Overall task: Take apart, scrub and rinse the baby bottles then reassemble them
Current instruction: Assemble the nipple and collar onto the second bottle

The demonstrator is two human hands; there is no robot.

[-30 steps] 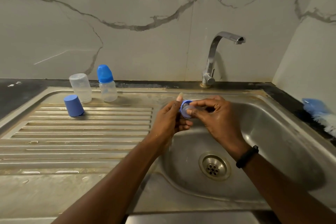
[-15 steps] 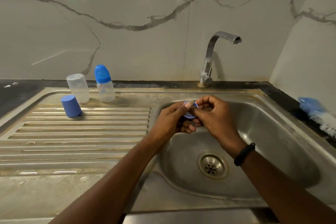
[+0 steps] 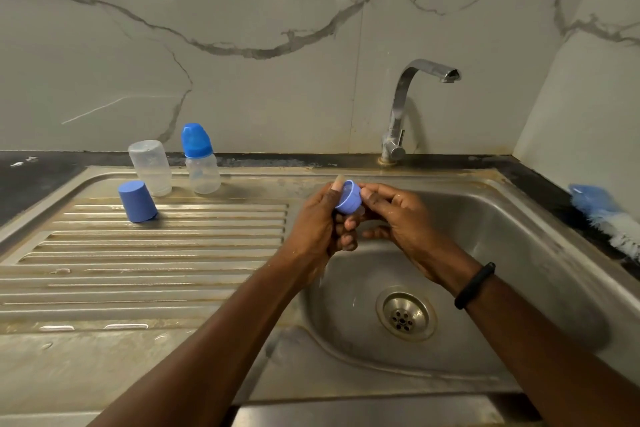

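Observation:
Both hands hold a small blue bottle collar ring (image 3: 348, 201) above the left side of the sink basin (image 3: 519, 270). My left hand (image 3: 323, 225) grips it from the left with thumb and fingers curled. My right hand (image 3: 398, 218) pinches its right rim with thumb and fingertips. On the drainboard at the back left stand an upturned clear bottle body (image 3: 150, 168), an assembled bottle with a blue cap (image 3: 201, 159), and a blue cap (image 3: 136, 201) set upside down and tilted.
The chrome faucet (image 3: 408, 107) rises behind the basin with no water running. A drain (image 3: 405, 314) sits in the basin floor. A blue-handled bottle brush (image 3: 602, 215) lies on the dark counter at the right. The ribbed drainboard (image 3: 138, 253) spreads to the left.
The blue ring has been turned between my fingers, its open side now facing up and right. Both hands stay above the basin in nearly the same spot.

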